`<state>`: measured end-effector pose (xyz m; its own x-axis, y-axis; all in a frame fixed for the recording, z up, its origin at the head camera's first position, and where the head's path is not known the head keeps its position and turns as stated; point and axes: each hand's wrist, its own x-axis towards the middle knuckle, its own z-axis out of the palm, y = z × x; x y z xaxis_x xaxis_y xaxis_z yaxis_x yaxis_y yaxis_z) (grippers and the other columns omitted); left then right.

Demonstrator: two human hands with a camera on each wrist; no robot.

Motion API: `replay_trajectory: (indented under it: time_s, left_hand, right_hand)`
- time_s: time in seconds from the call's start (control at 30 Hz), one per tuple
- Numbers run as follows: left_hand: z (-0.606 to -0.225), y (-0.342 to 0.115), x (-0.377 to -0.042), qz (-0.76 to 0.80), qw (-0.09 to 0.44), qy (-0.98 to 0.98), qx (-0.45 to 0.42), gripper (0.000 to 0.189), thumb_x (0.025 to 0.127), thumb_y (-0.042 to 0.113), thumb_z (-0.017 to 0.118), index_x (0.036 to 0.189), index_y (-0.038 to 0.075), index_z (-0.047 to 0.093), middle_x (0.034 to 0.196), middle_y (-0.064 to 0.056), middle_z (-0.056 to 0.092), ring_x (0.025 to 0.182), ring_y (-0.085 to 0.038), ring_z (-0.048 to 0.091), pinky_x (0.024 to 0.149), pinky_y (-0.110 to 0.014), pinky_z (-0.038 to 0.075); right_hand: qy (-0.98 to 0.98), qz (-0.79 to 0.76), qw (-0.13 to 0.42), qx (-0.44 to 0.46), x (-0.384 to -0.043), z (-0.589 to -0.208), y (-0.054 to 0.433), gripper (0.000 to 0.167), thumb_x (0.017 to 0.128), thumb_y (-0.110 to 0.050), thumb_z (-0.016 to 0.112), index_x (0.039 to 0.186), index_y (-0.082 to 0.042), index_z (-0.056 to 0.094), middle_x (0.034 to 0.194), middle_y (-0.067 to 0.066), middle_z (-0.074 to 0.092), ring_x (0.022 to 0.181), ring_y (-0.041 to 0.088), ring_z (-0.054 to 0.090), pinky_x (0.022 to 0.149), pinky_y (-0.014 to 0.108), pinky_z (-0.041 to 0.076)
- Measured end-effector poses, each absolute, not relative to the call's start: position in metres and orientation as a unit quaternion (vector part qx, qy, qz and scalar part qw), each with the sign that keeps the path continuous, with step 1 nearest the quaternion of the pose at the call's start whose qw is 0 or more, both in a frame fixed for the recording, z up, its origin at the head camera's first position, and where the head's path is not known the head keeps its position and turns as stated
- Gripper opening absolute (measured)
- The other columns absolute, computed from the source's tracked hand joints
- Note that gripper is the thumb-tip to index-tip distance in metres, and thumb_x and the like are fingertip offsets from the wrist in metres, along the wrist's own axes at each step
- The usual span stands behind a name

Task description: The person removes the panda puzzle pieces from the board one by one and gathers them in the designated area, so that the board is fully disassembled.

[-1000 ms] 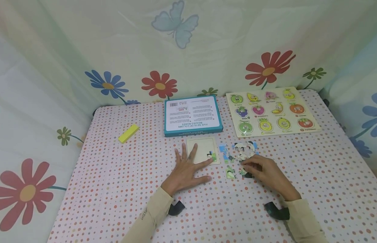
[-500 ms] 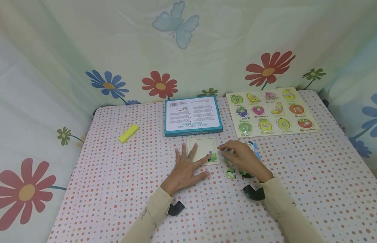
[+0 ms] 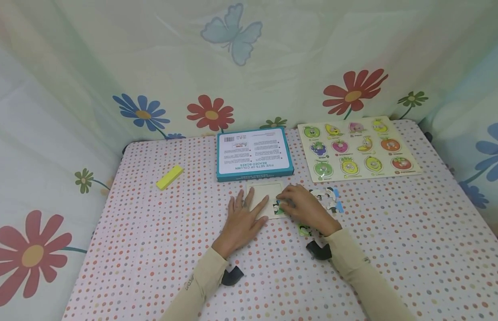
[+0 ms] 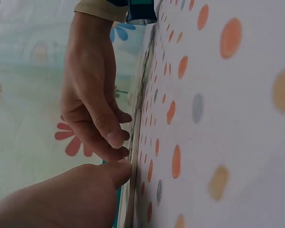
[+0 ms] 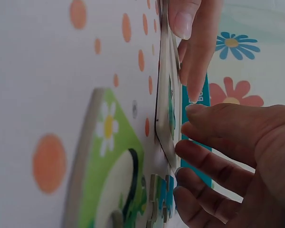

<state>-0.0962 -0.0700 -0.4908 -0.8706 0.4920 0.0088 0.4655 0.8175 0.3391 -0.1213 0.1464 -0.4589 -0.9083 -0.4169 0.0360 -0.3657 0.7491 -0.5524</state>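
My left hand [image 3: 241, 225] lies with spread fingers over the lower left of a small square wooden puzzle tray [image 3: 263, 188]. A green puzzle piece [image 3: 279, 211] sits in the tray's near right corner. At the tray's right edge, my right hand [image 3: 307, 207] pinches a small puzzle piece, mostly covered by the fingertips; a bit of blue shows there. Joined panda puzzle pieces [image 3: 333, 198] lie beyond the right hand, partly hidden. A loose green piece [image 5: 107, 137] with a daisy stands close in the right wrist view.
A teal-edged box [image 3: 255, 154] lies behind the tray. Right of it is a fruit peg board [image 3: 359, 149]. A yellow block [image 3: 170, 177] rests to the left on the dotted tablecloth [image 3: 152, 232]. A flowered curtain hangs behind the table.
The right hand has moved left from the loose panda pieces to the tray's right edge. The left hand has drawn back slightly, its index finger now off the green piece.
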Motion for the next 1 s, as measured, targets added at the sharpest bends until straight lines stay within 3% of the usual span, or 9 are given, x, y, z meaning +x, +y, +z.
replay_trajectory:
  time_s: [0.37,0.77,1.0]
  left_hand:
    - [-0.4906,-0.0713,-0.0966,0.161,0.032,0.955,0.248,0.054,0.1,0.047,0.04,0.15,0.027,0.034,0.16,-0.012,0.016,0.145,-0.041,0.008,0.112,-0.062,0.011]
    - [-0.4918,-0.0706,-0.0971,0.176,0.059,0.953,0.241,0.055,0.101,0.048,0.038,0.151,0.028,0.03,0.161,-0.008,0.01,0.146,-0.039,-0.002,0.113,-0.062,0.001]
    - [-0.4913,-0.0709,-0.0968,0.179,0.059,0.952,0.24,0.055,0.101,0.048,0.037,0.151,0.028,0.03,0.161,-0.008,0.009,0.146,-0.038,-0.003,0.113,-0.062,0.001]
  right_hand:
    - [0.936,-0.267,0.048,-0.223,-0.1227,-0.4616,0.146,0.023,0.088,-0.013,0.07,0.109,-0.004,0.073,0.102,0.004,0.062,0.096,0.023,0.056,0.084,0.041,0.048]
    - [0.93,-0.287,0.049,-0.224,-0.1224,-0.4624,0.1479,0.019,0.088,-0.01,0.069,0.105,-0.003,0.074,0.102,0.004,0.061,0.095,0.023,0.055,0.082,0.042,0.047]
    - [0.916,-0.333,0.075,-0.212,-0.124,-0.4607,0.1514,0.02,0.088,-0.011,0.069,0.106,-0.005,0.072,0.105,0.005,0.062,0.099,0.024,0.056,0.087,0.044,0.047]
